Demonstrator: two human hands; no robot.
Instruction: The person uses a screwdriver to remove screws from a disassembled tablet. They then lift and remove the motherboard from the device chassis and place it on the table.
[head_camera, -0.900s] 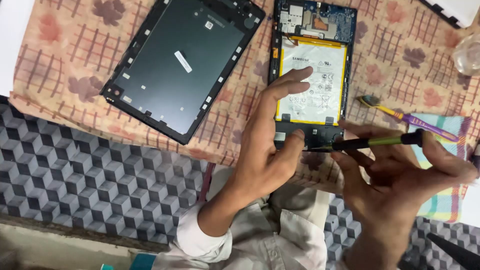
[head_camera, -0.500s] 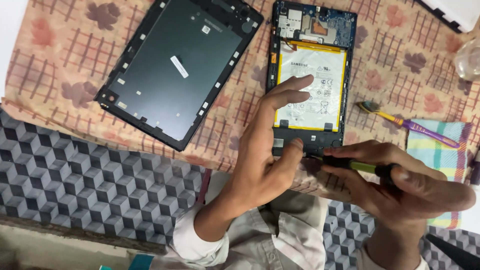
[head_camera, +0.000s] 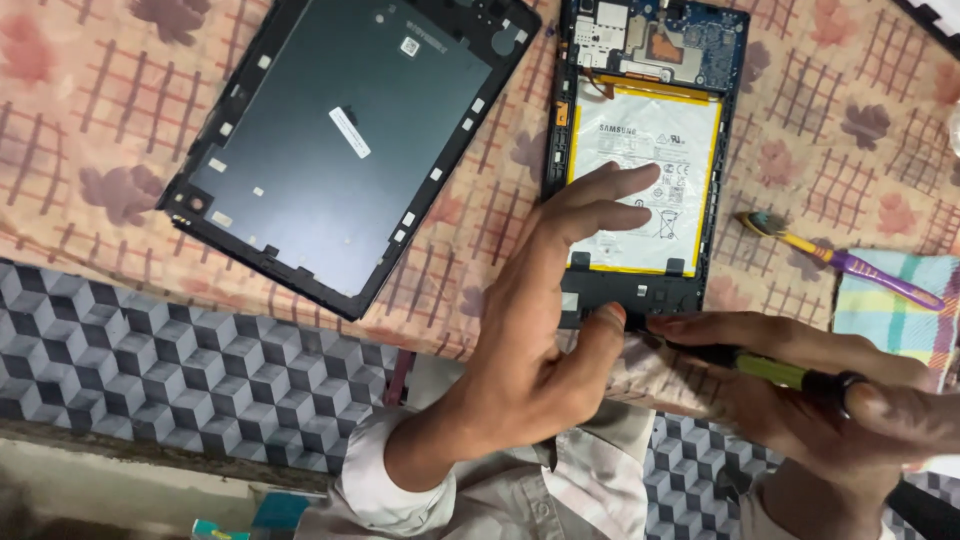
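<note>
The opened tablet (head_camera: 640, 150) lies battery-up on the patterned cloth (head_camera: 100, 150), pinned at its near edge by the left hand (head_camera: 545, 330), fingers spread to steady it, while the right hand (head_camera: 830, 400) grips a screwdriver (head_camera: 770, 370) there, the back cover (head_camera: 340, 140) alongside.

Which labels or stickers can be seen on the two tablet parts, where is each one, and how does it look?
Battery label: large white rectangle with grey print and a yellow edge, in the opened tablet under the left hand.
Strip sticker: small, white, slanted, mid back cover.
Square sticker: tiny, white, near the cover's top.
</note>
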